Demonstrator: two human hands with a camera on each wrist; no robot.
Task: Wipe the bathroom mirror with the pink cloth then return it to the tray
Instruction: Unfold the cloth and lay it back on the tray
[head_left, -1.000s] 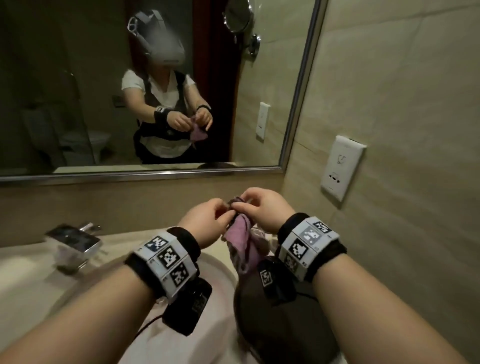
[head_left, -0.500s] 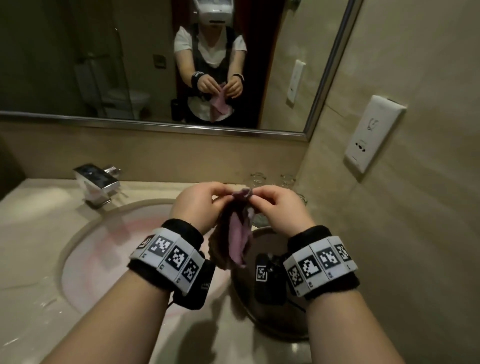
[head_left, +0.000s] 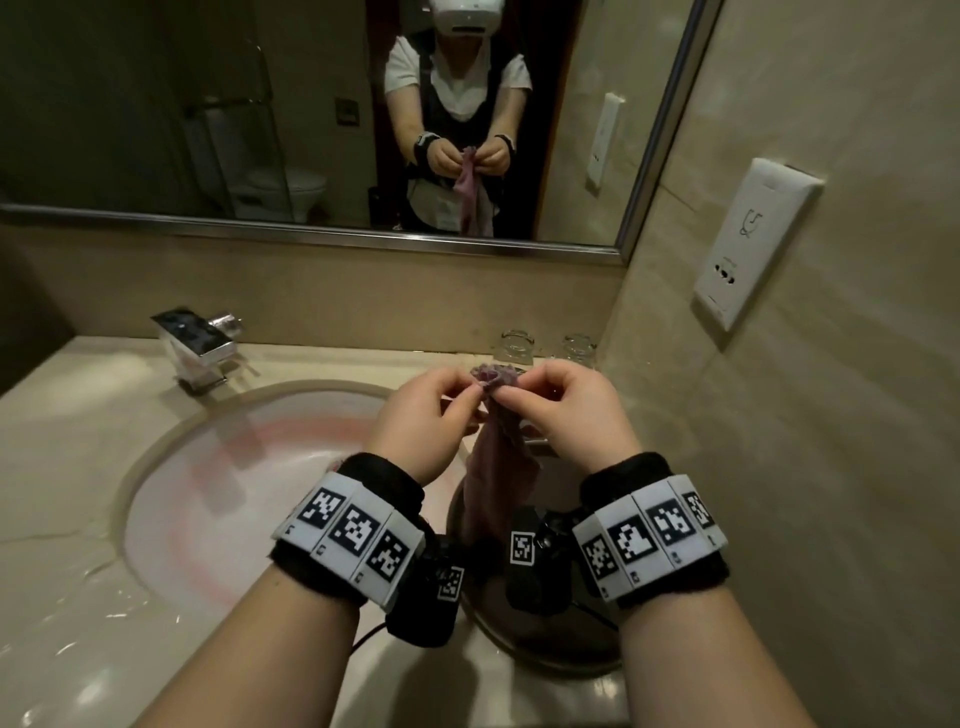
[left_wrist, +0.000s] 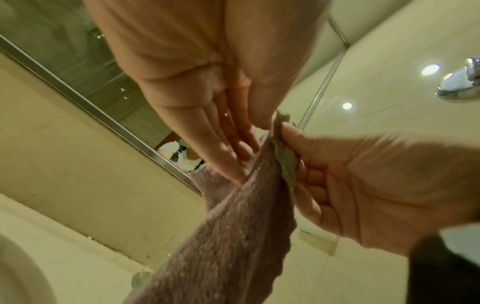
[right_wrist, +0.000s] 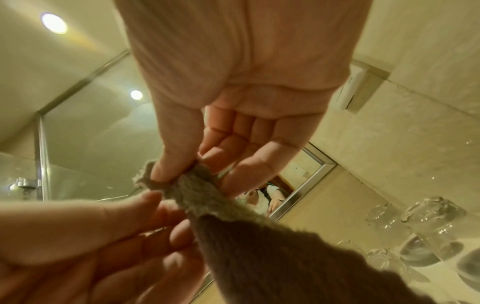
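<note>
Nearest me, my left hand (head_left: 427, 415) and right hand (head_left: 563, 410) both pinch the top edge of the soft pink terry cloth (head_left: 496, 467), which hangs limp above the round dark metal tray (head_left: 561, 660) at five o'clock. It looks light and floppy, so I'd bunch it into my palm before reaching the framed bathroom mirror (head_left: 156, 104) at twelve o'clock.

Chrome faucet (head_left: 196, 340) behind sink basin (head_left: 156, 467); two upturned glasses (head_left: 545, 345); wall socket (head_left: 748, 244)

fuzzy terry pink cloth (head_left: 498, 457), glossy stone counter (head_left: 78, 597), chrome tap (head_left: 195, 340), clear glass tumblers (head_left: 514, 345)
</note>
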